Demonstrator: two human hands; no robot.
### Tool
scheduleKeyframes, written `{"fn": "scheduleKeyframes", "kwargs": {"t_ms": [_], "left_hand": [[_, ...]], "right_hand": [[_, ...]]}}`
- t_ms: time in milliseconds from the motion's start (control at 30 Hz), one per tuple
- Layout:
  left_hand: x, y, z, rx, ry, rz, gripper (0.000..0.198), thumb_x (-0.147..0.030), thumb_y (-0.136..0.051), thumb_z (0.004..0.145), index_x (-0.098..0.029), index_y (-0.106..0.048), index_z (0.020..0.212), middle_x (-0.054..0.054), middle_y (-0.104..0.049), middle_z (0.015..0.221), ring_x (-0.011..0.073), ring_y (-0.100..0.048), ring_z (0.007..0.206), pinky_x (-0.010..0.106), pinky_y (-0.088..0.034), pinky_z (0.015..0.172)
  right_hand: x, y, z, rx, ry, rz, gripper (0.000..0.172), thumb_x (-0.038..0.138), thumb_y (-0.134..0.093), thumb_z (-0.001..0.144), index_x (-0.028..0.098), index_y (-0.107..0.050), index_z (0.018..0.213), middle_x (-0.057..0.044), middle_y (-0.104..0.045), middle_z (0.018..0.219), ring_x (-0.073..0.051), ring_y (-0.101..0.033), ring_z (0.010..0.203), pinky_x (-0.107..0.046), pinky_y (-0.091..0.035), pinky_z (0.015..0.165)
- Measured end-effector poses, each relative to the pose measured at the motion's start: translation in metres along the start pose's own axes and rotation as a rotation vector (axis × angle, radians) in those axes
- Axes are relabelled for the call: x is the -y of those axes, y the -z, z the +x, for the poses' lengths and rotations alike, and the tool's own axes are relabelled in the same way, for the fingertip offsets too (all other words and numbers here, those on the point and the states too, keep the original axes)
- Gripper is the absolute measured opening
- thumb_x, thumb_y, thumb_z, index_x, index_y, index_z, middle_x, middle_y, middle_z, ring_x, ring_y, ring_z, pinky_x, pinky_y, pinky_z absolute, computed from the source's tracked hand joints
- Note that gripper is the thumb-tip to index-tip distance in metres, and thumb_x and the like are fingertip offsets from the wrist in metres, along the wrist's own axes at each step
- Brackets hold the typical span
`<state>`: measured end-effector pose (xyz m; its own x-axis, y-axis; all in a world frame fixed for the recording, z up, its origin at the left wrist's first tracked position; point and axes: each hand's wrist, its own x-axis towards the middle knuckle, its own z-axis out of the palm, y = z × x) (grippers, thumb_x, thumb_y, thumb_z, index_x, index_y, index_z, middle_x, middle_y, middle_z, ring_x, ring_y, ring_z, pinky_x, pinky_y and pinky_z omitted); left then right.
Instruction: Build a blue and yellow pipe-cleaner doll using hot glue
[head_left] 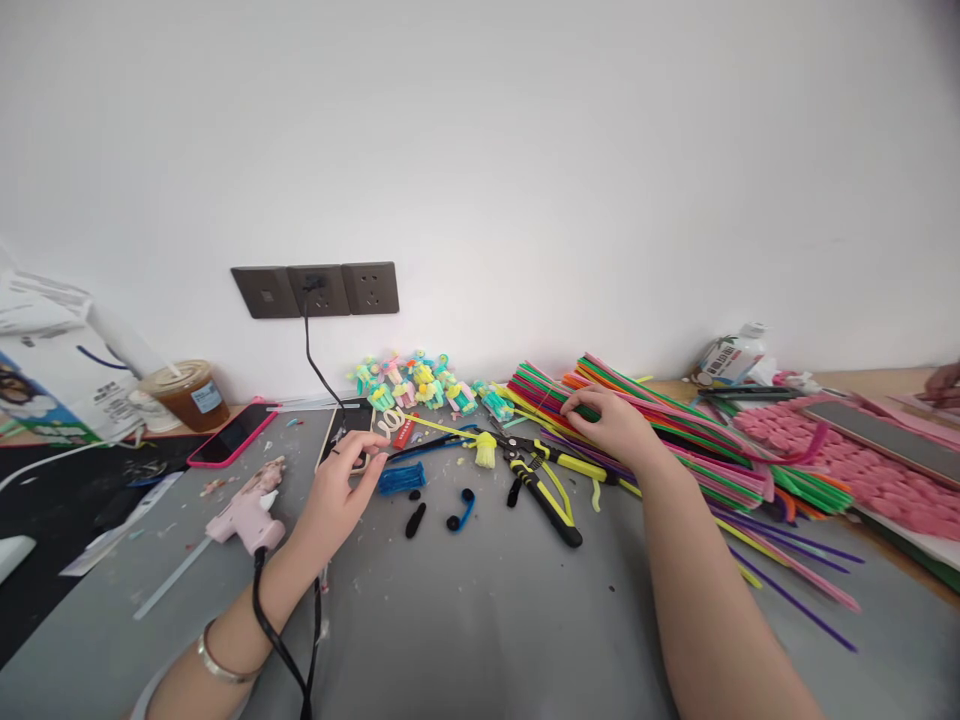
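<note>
My left hand (341,490) rests on the grey mat (487,620), its fingers pinched together next to a small blue pipe-cleaner piece (401,478) and a dark tablet-like board (346,432); what the fingers hold is too small to name. My right hand (611,418) reaches into a big pile of coloured pipe cleaners (675,420), fingers curled down on the strands. Between the hands lie yellow-and-black pliers (544,480), a yellow tuft piece (486,450) and black and blue bent bits (459,512).
A pink glue gun (247,512) with black cord lies at the left, beside a pink-cased phone (232,434) and an iced drink cup (187,395). Several small pipe-cleaner figures (420,385) stand by the wall under a socket strip (315,290). Another person's hand (943,382) shows at far right.
</note>
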<state>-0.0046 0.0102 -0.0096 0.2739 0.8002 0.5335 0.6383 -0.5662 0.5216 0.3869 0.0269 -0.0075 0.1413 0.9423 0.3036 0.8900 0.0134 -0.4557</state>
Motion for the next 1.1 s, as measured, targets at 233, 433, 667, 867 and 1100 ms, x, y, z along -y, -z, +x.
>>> {"fn": "scheduleKeyframes", "kwargs": {"t_ms": [233, 433, 667, 867, 1100], "left_hand": [[0.000, 0.000, 0.000, 0.003, -0.006, -0.016, 0.022, -0.033, -0.045, 0.098, -0.022, -0.062, 0.104, 0.005, -0.067, 0.100, 0.0186, -0.065, 0.087, 0.029, -0.052, 0.074], [0.000, 0.000, 0.000, 0.009, -0.012, -0.031, 0.020, -0.032, -0.045, 0.098, -0.022, -0.062, 0.104, 0.006, -0.067, 0.104, 0.0189, -0.064, 0.090, 0.028, -0.052, 0.076], [-0.001, 0.001, 0.000, -0.009, -0.018, -0.027, 0.021, -0.032, -0.045, 0.098, -0.023, -0.063, 0.102, 0.006, -0.067, 0.102, 0.0189, -0.064, 0.084, 0.027, -0.052, 0.067], [-0.001, 0.000, -0.001, 0.005, -0.009, -0.036, 0.020, -0.032, -0.046, 0.098, -0.023, -0.063, 0.102, 0.006, -0.067, 0.104, 0.0180, -0.064, 0.082, 0.026, -0.051, 0.065], [-0.003, 0.001, 0.001, -0.010, -0.023, -0.042, 0.021, -0.032, -0.045, 0.098, -0.022, -0.063, 0.100, 0.006, -0.068, 0.101, 0.0177, -0.064, 0.081, 0.028, -0.051, 0.068]], "right_hand": [[0.004, -0.004, 0.002, -0.099, -0.017, -0.125, 0.019, 0.016, -0.052, 0.078, 0.024, -0.068, 0.078, -0.002, -0.068, 0.113, -0.023, -0.062, 0.097, -0.042, -0.038, 0.089], [0.008, -0.007, 0.000, -0.250, -0.092, -0.302, 0.023, 0.019, -0.055, 0.079, 0.026, -0.076, 0.072, -0.007, -0.062, 0.113, -0.032, -0.049, 0.110, -0.056, -0.023, 0.102], [0.017, -0.010, -0.001, -0.195, -0.225, -0.330, 0.031, 0.019, -0.049, 0.085, 0.022, -0.079, 0.091, -0.012, -0.063, 0.098, -0.031, -0.052, 0.098, -0.051, -0.029, 0.088], [0.021, -0.020, 0.003, -0.228, -0.246, -0.309, 0.035, 0.016, -0.040, 0.089, 0.020, -0.074, 0.087, -0.011, -0.070, 0.101, -0.030, -0.057, 0.098, -0.047, -0.029, 0.083], [0.021, -0.029, 0.007, -0.214, -0.307, -0.335, 0.027, 0.015, -0.049, 0.081, 0.021, -0.072, 0.095, -0.010, -0.071, 0.095, -0.027, -0.061, 0.084, -0.045, -0.028, 0.082]]}}
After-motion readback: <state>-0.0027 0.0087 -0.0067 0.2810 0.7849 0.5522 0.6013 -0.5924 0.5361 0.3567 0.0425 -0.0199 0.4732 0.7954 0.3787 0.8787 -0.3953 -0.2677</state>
